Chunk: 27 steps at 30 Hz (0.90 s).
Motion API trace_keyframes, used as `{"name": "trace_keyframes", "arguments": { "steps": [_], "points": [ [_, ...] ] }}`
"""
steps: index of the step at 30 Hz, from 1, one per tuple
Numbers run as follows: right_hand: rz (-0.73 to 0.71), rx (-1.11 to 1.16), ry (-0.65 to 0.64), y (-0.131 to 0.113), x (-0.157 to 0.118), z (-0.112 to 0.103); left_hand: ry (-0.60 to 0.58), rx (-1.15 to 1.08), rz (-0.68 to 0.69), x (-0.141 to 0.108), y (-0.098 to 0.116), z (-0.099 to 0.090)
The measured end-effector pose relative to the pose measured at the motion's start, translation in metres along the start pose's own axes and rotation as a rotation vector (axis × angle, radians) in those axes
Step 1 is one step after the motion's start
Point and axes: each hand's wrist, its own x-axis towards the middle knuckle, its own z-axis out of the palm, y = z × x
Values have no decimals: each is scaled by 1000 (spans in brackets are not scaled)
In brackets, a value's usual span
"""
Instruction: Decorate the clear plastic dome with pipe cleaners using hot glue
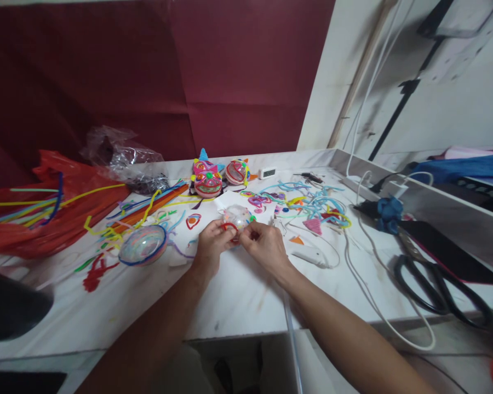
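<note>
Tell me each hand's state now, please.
Left hand: closed on the clear ball, beside a red strip.
Right hand: curled at the ball; grip cannot be told.

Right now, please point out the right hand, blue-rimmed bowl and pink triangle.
Right hand [267, 244], head view: its back.
Blue-rimmed bowl [143, 245], head view: clear middle.
Pink triangle [313, 226], head view: its middle.

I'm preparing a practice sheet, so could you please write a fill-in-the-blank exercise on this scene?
The left hand has a curved ____ strip at its fingertips.
The clear bowl at left has a ____ rim.
The scissors, out beyond the right hand, have ____ handles.
Missing: red; blue; black.
</note>
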Motion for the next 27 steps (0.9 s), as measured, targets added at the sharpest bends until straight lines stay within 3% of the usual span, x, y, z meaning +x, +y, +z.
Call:
{"name": "trace_keyframes", "arguments": {
  "steps": [10, 27],
  "points": [
    [7, 2, 3, -2, -1, 0, -25, 6, 19, 5, -8, -7],
    [0, 6, 4, -1, -2, 0, 18, 5, 8, 1, -2, 1]
  ]
}}
